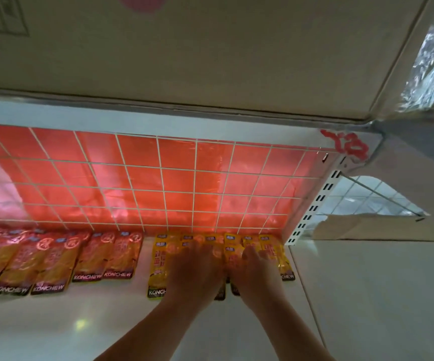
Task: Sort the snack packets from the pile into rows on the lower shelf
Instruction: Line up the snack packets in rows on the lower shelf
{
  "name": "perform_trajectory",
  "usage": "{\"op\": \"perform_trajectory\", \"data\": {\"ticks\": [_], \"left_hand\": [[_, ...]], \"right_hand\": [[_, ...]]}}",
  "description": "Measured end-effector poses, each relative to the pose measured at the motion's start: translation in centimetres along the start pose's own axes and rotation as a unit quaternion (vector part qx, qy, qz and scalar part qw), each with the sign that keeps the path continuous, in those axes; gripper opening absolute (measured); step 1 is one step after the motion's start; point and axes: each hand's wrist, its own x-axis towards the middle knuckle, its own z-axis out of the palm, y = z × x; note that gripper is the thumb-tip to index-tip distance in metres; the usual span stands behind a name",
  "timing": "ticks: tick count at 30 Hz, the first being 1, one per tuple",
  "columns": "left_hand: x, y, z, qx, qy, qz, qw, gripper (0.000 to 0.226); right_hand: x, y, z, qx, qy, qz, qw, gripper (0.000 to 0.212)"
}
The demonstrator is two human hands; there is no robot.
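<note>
Snack packets, yellow, lie along the wire grid, I judge for a straight row. My left hand presses them flat. Whether my right hand grips, I cannot tell.

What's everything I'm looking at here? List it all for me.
Red packets: several, red-orange, row at shelf's back left.
Yellow packets: several, yellow, back right, partly under the hands.
Shelf: one, white, below.
Grid: one, white wire, behind the packets.
Sheet: one, red, behind the grid.
Box: one, beige cardboard, above.
Foil: one, silver, top right.
Post: one, white slotted, right of grid.
Left hand: one, on the yellow packets.
Right hand: one, beside it, likewise.
</note>
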Motion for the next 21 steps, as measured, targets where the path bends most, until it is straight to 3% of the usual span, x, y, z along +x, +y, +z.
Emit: {"op": "perform_trajectory", "data": {"ticks": [3, 7, 10, 21], "left_hand": [[-0.4, -1.6, 0.7, 0.055, 0.01, 0.055, 0.997, 0.039], [-1.2, -2.8, 1.8, 0.073, 0.051, 0.104, 0.991, 0.038], [-1.5, -2.9, 2.2, 0.093, 0.09, 0.114, 0.985, 0.041], [-1.7, -3.2, 2.6, 0.101, 0.114, 0.121, 0.981, 0.043]], "right_hand": [[-0.1, -0.1, 0.5, -0.046, -0.004, -0.02, 0.999, 0.041], [-0.3, 0.3, 0.7, -0.057, -0.007, -0.036, 0.998, 0.043], [0.0, 0.5, 0.8, -0.049, -0.006, -0.037, 0.998, 0.043], [0.8, 1.2, 1.4, -0.075, 0.008, -0.06, 0.995, 0.044]]}}
